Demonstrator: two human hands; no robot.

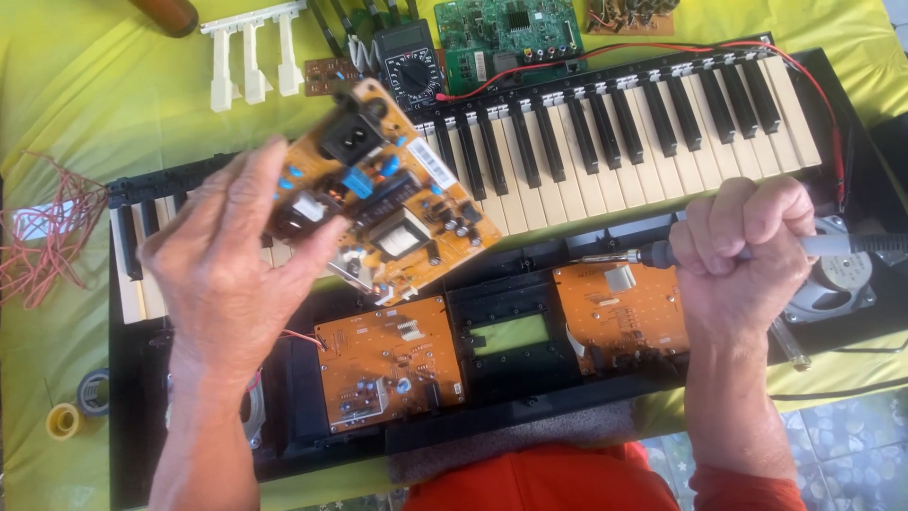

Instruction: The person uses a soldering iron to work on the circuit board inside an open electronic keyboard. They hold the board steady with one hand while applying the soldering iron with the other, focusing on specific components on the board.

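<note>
An orange-brown power supply circuit board (388, 194), studded with a black socket, blue capacitors and a transformer, is held tilted above the opened keyboard, while a grey-handled soldering iron (728, 250) lies horizontal, tip pointing left.

Orange circuit board (383, 194), black-and-cream keyboard (605, 142), yellow-green cloth (66, 104), red wire (47, 232).

single head-worn view, looking steeply down at close range; opened keyboard (567, 151) spans the frame, its keys toward 12 o'clock, wearer at 6.
</note>
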